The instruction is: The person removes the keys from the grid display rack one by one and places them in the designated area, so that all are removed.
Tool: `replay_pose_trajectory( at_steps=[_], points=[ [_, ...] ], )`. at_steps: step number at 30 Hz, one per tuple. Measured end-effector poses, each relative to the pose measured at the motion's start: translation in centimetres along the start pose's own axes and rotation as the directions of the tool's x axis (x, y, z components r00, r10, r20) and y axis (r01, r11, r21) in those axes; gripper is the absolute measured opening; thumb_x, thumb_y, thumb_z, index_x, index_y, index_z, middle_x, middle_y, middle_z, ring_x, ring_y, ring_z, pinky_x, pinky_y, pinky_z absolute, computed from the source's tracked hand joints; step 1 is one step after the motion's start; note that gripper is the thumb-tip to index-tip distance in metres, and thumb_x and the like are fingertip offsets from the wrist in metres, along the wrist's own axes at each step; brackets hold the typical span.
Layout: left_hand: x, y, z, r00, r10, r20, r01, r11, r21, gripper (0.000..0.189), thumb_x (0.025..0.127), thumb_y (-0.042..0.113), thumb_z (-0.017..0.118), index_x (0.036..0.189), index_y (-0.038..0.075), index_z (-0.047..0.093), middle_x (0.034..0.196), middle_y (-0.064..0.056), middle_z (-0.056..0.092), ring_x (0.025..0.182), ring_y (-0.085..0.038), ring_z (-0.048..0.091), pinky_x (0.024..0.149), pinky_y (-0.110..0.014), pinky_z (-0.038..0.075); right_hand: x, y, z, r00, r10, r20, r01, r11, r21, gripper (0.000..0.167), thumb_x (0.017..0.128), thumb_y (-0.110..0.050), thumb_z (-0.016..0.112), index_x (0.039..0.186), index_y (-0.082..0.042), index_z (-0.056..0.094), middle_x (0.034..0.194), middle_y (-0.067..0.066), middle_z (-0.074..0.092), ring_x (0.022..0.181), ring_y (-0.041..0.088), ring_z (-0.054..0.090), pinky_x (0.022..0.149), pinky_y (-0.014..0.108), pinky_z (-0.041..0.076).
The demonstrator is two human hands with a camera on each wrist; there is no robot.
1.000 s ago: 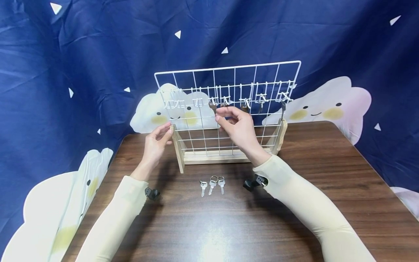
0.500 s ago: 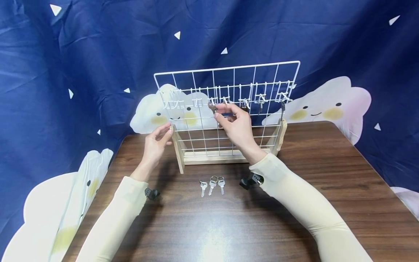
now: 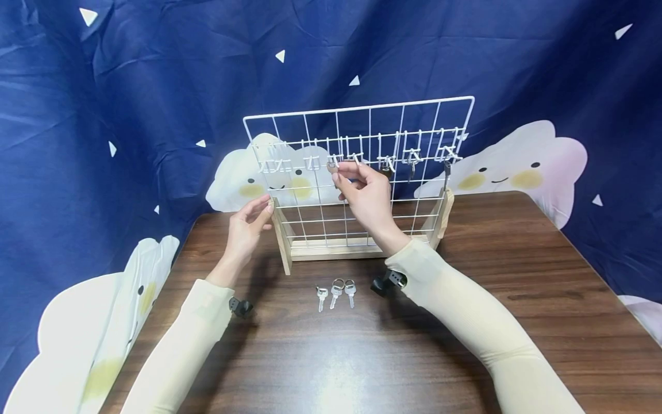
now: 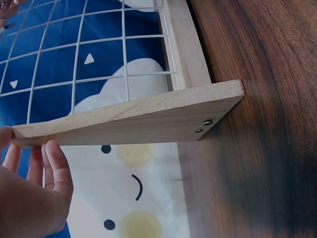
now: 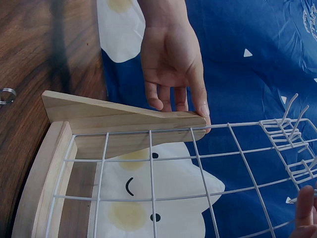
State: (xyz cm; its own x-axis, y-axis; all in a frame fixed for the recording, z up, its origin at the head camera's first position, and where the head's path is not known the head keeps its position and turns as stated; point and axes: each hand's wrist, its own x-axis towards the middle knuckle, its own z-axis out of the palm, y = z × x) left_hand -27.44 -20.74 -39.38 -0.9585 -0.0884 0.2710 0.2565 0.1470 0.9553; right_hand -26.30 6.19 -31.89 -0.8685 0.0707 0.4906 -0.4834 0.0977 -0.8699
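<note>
A white wire grid rack (image 3: 357,109) stands on the table between two wooden side supports. My left hand (image 3: 248,221) pinches the top of the left wooden support (image 3: 281,236), thumb on one side and fingers on the other in the left wrist view. Up at the row of white hooks, my right hand (image 3: 367,192) pinches a key (image 3: 333,167) by its lower part, its head right at a hook. Only a few right fingertips (image 5: 304,215) show at the edge of the right wrist view. Farther right, several keys hang from hooks, among them a dark key (image 3: 447,172).
Three silver keys with rings, the left key (image 3: 322,298), middle key (image 3: 335,294) and right key (image 3: 350,293), lie on the brown wooden table (image 3: 289,356) before the rack. Behind it hangs a blue curtain (image 3: 207,69) with cloud prints. Hooks at the grid's left (image 3: 274,165) hold nothing.
My right hand has shifted slightly left, its fingers now covering more of the pinched key. My left hand stays on the wooden support, and the keys on the table have not moved.
</note>
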Motion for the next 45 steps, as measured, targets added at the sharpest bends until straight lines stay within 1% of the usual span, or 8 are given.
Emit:
replay_pose_trajectory(
  at_steps=[8, 15, 17, 23, 26, 35, 37, 45],
  points=[
    [0.0, 0.2, 0.0, 1.000, -0.002, 0.002, 0.002, 1.000, 0.004, 0.043, 0.096, 0.024, 0.068, 0.135, 0.007, 0.061, 0.137, -0.020, 0.062, 0.102, -0.004, 0.067, 0.078, -0.023, 0.063, 0.4, -0.3, 0.2, 1.000, -0.006, -0.002, 0.006, 1.000, 0.009, 0.020, 0.089, -0.015, 0.075, 0.101, 0.000, 0.072, 0.084, 0.009, 0.073, 0.053, 0.006, 0.060, 0.052, 0.018, 0.055],
    [0.0, 0.2, -0.1, 1.000, -0.002, 0.010, 0.002, 1.000, -0.001, 0.043, 0.097, 0.025, 0.067, 0.135, 0.007, 0.061, 0.137, -0.019, 0.062, 0.102, -0.004, 0.066, 0.078, -0.022, 0.063, 0.6, -0.4, 0.1, 1.000, -0.004, 0.026, 0.003, 0.999, 0.034, 0.020, 0.087, -0.007, 0.074, 0.103, 0.004, 0.072, 0.079, 0.006, 0.072, 0.050, 0.006, 0.058, 0.049, 0.018, 0.054],
    [-0.1, 0.2, -0.1, 1.000, 0.001, 0.010, -0.001, 1.000, 0.002, 0.043, 0.097, 0.025, 0.068, 0.135, 0.007, 0.061, 0.137, -0.019, 0.062, 0.102, -0.004, 0.066, 0.078, -0.023, 0.063, 0.6, -0.5, 0.1, 1.000, -0.006, 0.030, 0.005, 1.000, 0.023, 0.019, 0.087, -0.009, 0.074, 0.102, 0.003, 0.072, 0.077, 0.004, 0.072, 0.050, 0.006, 0.058, 0.047, 0.018, 0.053],
    [-0.1, 0.0, -0.1, 1.000, 0.002, 0.010, -0.002, 1.000, 0.005, 0.043, 0.096, 0.025, 0.068, 0.135, 0.007, 0.061, 0.136, -0.019, 0.062, 0.103, -0.004, 0.067, 0.078, -0.023, 0.063, 0.6, -0.7, 0.2, 0.999, -0.006, 0.035, 0.006, 1.000, 0.008, 0.017, 0.087, -0.014, 0.077, 0.097, 0.000, 0.073, 0.077, 0.008, 0.071, 0.050, 0.007, 0.058, 0.045, 0.017, 0.049],
    [0.0, 0.0, 0.0, 1.000, -0.005, 0.009, 0.005, 1.000, 0.005, 0.043, 0.096, 0.025, 0.068, 0.135, 0.007, 0.061, 0.137, -0.019, 0.062, 0.102, -0.004, 0.067, 0.079, -0.024, 0.064, 0.5, -0.9, 0.0, 0.999, -0.001, 0.037, 0.001, 1.000, 0.006, 0.017, 0.087, -0.015, 0.077, 0.096, -0.001, 0.073, 0.076, 0.003, 0.072, 0.050, 0.008, 0.058, 0.046, 0.018, 0.049],
    [0.1, 0.3, 0.0, 0.999, -0.031, 0.024, 0.031, 1.000, -0.006, 0.043, 0.097, 0.017, 0.066, 0.138, 0.003, 0.058, 0.140, -0.022, 0.059, 0.100, -0.001, 0.066, 0.091, -0.045, 0.062, -0.1, -1.1, -0.3, 0.999, 0.005, 0.043, -0.006, 0.999, 0.032, 0.018, 0.087, -0.018, 0.078, 0.095, -0.003, 0.073, 0.074, -0.007, 0.071, 0.054, 0.016, 0.061, 0.050, 0.023, 0.055],
    [0.1, 0.3, -0.1, 0.999, -0.027, 0.024, 0.027, 1.000, -0.007, 0.043, 0.097, 0.017, 0.066, 0.137, 0.003, 0.058, 0.140, -0.022, 0.059, 0.100, -0.002, 0.066, 0.090, -0.044, 0.062, -0.3, -1.2, -0.4, 0.999, -0.004, 0.045, 0.002, 0.999, 0.035, 0.018, 0.087, -0.017, 0.077, 0.096, -0.002, 0.072, 0.073, -0.008, 0.070, 0.054, 0.015, 0.061, 0.049, 0.021, 0.053],
    [0.0, 0.1, 0.0, 1.000, 0.005, 0.003, -0.005, 1.000, 0.005, 0.043, 0.096, 0.025, 0.069, 0.134, 0.007, 0.062, 0.136, -0.019, 0.063, 0.101, -0.005, 0.068, 0.081, -0.029, 0.064, -1.0, -1.6, -0.7, 0.999, -0.027, 0.043, 0.024, 0.998, 0.064, 0.018, 0.088, -0.014, 0.076, 0.097, 0.000, 0.072, 0.072, -0.010, 0.068, 0.053, 0.015, 0.061, 0.048, 0.018, 0.050]
  ],
)
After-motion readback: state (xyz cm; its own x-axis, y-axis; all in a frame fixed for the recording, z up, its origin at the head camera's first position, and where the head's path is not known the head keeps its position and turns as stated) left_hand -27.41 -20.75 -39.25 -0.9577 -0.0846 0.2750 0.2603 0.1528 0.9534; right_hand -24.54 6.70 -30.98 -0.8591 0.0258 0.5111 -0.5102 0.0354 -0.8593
